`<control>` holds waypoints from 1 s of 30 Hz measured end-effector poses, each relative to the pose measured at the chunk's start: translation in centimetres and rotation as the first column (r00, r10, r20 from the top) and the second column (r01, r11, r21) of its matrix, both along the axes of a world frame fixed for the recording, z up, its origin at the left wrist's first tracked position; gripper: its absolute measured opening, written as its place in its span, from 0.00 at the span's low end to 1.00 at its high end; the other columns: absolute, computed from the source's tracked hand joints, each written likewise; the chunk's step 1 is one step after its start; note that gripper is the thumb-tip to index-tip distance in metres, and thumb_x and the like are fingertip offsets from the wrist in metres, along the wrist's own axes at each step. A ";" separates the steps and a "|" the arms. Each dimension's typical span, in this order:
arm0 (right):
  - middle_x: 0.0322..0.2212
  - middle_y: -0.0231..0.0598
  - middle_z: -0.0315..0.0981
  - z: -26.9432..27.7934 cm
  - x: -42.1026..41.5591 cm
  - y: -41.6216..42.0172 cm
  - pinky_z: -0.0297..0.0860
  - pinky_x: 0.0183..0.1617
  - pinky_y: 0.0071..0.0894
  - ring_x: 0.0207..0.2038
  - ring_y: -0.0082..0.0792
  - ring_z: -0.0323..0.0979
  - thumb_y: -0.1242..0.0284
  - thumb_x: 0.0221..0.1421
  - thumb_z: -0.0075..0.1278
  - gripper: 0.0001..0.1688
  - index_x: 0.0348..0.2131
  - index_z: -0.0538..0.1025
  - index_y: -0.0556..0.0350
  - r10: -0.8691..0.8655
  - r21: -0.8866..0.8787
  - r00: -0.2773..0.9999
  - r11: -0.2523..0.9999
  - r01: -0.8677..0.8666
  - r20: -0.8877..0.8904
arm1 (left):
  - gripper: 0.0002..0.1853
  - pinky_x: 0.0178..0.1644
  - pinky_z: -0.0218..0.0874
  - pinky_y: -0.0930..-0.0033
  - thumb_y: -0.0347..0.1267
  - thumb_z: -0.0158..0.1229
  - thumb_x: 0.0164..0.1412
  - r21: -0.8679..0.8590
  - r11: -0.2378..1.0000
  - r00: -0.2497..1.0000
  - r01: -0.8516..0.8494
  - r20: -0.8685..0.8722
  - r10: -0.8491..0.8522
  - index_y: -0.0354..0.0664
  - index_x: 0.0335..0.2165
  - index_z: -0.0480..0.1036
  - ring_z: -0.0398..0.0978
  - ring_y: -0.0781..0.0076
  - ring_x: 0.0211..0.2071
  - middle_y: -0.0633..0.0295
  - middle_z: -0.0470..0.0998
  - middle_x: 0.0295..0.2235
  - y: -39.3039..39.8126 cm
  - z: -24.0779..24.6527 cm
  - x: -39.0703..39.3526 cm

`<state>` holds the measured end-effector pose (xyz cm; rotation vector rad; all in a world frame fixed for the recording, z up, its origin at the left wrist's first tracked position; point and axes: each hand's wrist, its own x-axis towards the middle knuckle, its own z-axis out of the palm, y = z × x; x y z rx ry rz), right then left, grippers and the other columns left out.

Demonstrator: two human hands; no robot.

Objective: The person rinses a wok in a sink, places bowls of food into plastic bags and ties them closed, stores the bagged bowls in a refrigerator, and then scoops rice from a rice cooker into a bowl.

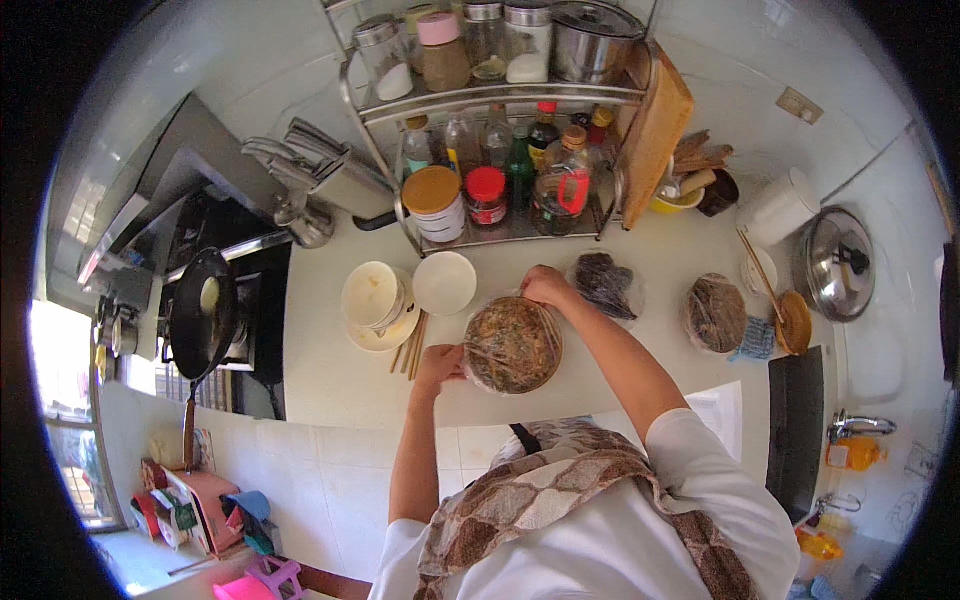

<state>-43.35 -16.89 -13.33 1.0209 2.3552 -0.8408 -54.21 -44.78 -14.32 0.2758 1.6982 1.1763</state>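
Observation:
Before me on the white counter stands a round bowl of cooked food (517,352), with clear cling film (491,375) stretched over its top. My left hand (441,367) pinches the film at the bowl's left edge. At the far rim, my right hand (546,286) grips the film, its fingertips partly hidden. Beyond my right forearm sits a film-covered dish of dark food (606,281). Close to my left hand lie several wooden chopsticks (417,349), beside stacked used bowls (373,294) on a plate. A white bowl (445,283) stands just behind.
A metal rack (495,96) with jars and bottles stands behind. A frying pan (201,315) is over the stove at left, its handle jutting forward. At right are another film-covered bowl (715,313), a blue cloth (754,339), a pot lid (838,264) and a tap (859,426).

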 end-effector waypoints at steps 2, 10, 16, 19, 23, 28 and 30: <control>0.27 0.43 0.74 1.6 1.8 -2.0 0.68 0.38 0.40 0.34 0.42 0.72 0.70 0.43 0.56 0.15 0.35 0.76 0.53 0.047 0.325 0.955 0.944 0.054 -0.293 | 0.14 0.21 0.66 0.77 0.36 0.52 0.59 0.000 1.000 0.999 -0.031 -0.019 0.031 0.34 0.29 0.74 0.75 0.74 0.21 0.58 0.76 0.21 -1.7 1.3 0.1; 0.24 0.46 0.74 6.1 19.0 -11.4 0.69 0.26 0.33 0.23 0.42 0.73 0.69 0.55 0.46 0.09 0.35 0.70 0.56 -0.524 -0.323 0.546 0.846 0.425 -0.654 | 0.28 0.42 0.69 0.60 0.27 0.47 0.60 0.219 0.964 0.899 -0.148 0.436 0.039 0.44 0.57 0.49 0.75 0.56 0.37 0.46 0.72 0.41 -3.6 6.4 8.2; 0.33 0.47 0.74 -1.0 26.5 -4.7 0.73 0.32 0.34 0.30 0.37 0.75 0.65 0.61 0.39 0.20 0.50 0.59 0.53 -0.925 -0.836 -0.006 0.340 0.430 -0.379 | 0.31 0.46 0.67 0.47 0.18 0.42 0.55 0.260 0.871 0.758 -0.416 0.628 0.175 0.51 0.56 0.49 0.69 0.46 0.45 0.48 0.62 0.51 -1.2 1.2 10.4; 0.36 0.47 0.72 0.3 25.9 0.1 0.74 0.35 0.37 0.31 0.38 0.75 0.70 0.58 0.39 0.24 0.53 0.56 0.52 -0.952 -0.912 0.183 0.290 0.290 -0.245 | 0.32 0.46 0.67 0.45 0.17 0.41 0.51 0.250 0.865 0.771 -0.435 0.599 0.215 0.50 0.54 0.51 0.70 0.47 0.44 0.48 0.64 0.49 0.1 1.9 11.2; 0.35 0.46 0.71 0.6 24.3 2.7 0.75 0.36 0.37 0.30 0.39 0.75 0.76 0.53 0.42 0.27 0.53 0.56 0.51 -0.888 -0.894 0.400 0.353 0.277 -0.227 | 0.32 0.46 0.67 0.45 0.17 0.41 0.49 0.289 0.826 0.776 -0.483 0.578 0.251 0.49 0.53 0.52 0.70 0.45 0.44 0.46 0.64 0.48 -0.4 1.3 12.1; 0.32 0.44 0.71 -2.3 24.2 3.1 0.75 0.31 0.40 0.28 0.40 0.74 0.80 0.48 0.43 0.29 0.52 0.58 0.53 -0.922 -0.893 0.300 0.336 0.298 -0.247 | 0.31 0.46 0.67 0.45 0.17 0.42 0.48 0.241 0.789 0.737 -0.565 0.576 0.353 0.47 0.53 0.54 0.70 0.44 0.44 0.46 0.64 0.48 -1.5 3.1 15.3; 0.31 0.44 0.71 -2.8 24.7 2.5 0.75 0.29 0.40 0.27 0.40 0.74 0.81 0.47 0.43 0.29 0.51 0.59 0.56 -0.932 -0.899 0.264 0.323 0.295 -0.248 | 0.31 0.48 0.66 0.45 0.16 0.41 0.49 0.120 0.792 0.728 -0.599 0.493 0.476 0.47 0.53 0.55 0.69 0.43 0.46 0.47 0.63 0.50 -2.1 4.2 16.7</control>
